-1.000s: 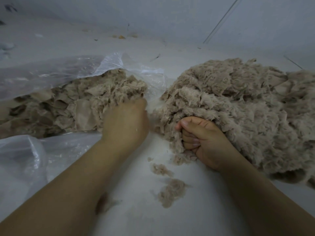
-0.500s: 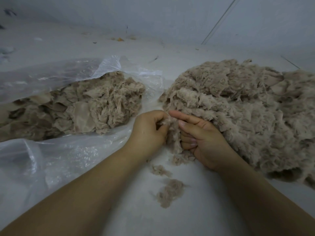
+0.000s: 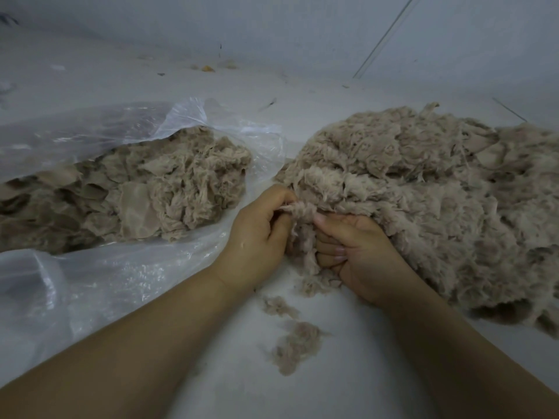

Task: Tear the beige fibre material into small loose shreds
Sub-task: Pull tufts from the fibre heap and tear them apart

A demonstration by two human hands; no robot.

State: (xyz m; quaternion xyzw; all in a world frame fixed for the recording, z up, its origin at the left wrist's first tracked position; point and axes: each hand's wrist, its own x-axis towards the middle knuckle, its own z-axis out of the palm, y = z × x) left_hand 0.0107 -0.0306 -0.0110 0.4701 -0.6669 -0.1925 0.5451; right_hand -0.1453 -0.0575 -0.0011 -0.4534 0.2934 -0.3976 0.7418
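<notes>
Beige fibre fills both my hands: my left hand [image 3: 257, 234] and my right hand [image 3: 360, 255] meet at the near left edge of the big fibre heap [image 3: 423, 201], each with curled fingers closed on the same tuft of fibre [image 3: 302, 225]. My left forearm comes in from the near left corner of the pale floor [image 3: 332, 388] and angles up to the right, the back of the hand turned toward me, thumb and forefinger pinching the top of the tuft where a thin strand sticks out leftward. My right forearm enters from the near right corner and angles up to the left; that hand lies palm inward, its fingers [image 3: 329, 252] folded round the tuft's lower part, the nails showing, the index finger stretched along the top. The two hands are just beside each other, with only the tuft between them. The heap spreads away to the right edge of the floor, fluffy and matted. On the left, a clear plastic bag [image 3: 90, 285] lies open, holding a pile of flatter, sheet-like beige pieces [image 3: 136, 195]; its near fold sits under my left wrist. Two loose shreds [image 3: 296, 346] lie on the bare floor between my forearms, near my hands.
</notes>
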